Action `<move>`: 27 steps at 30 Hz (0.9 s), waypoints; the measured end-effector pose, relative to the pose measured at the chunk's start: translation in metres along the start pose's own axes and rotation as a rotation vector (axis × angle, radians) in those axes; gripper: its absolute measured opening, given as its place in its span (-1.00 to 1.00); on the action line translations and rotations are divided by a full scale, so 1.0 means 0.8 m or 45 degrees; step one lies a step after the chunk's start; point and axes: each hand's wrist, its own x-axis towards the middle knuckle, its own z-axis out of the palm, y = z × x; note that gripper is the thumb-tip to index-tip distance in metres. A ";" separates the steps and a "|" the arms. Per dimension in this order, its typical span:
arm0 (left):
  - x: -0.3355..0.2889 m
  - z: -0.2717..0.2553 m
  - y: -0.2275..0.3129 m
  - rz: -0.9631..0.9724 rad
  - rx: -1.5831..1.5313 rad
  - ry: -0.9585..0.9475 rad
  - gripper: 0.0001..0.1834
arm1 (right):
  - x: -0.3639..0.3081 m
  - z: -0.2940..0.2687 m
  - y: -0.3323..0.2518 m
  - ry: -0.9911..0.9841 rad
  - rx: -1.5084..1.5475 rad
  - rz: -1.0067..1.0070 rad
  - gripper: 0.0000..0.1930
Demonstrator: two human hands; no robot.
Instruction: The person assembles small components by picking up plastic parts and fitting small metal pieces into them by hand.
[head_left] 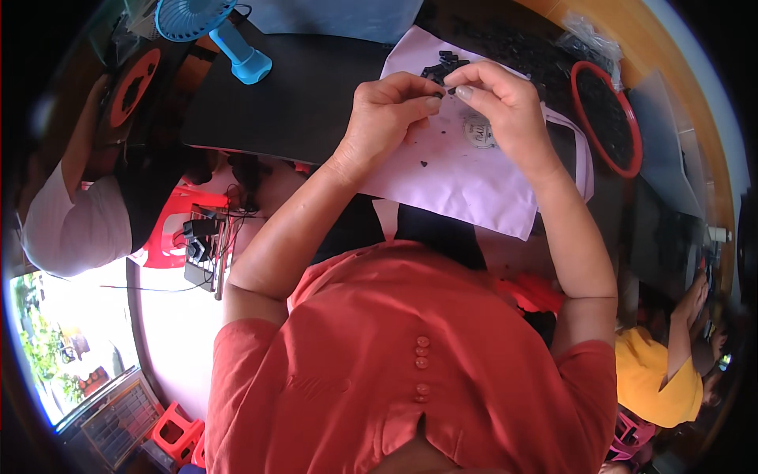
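Black small parts (444,66) are lying heaped on the pale cloth (466,170), far side. Left hand (387,110) and right hand (497,95) are pinching one small piece (452,91) between fingertips, apparently joining it. Next move likely calls for precise alignment and steady pressure.

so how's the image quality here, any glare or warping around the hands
Head view: strong fisheye bend toward the rim, dark corners. The window at lower left is blown out white. The left hand and right hand are evenly lit and fairly sharp, though the small black part they pinch is too tiny to resolve.
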 end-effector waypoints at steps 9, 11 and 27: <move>0.002 -0.005 -0.007 -0.018 -0.091 -0.050 -0.84 | 0.005 0.011 -0.006 0.018 -0.185 -0.234 -0.88; 0.001 -0.003 -0.004 -0.017 -0.086 -0.058 -0.85 | 0.004 0.009 -0.009 0.027 -0.242 -0.298 -0.86; 0.002 0.001 -0.007 0.039 0.077 -0.061 -0.86 | 0.012 0.008 -0.010 -0.073 -0.509 -0.604 -0.70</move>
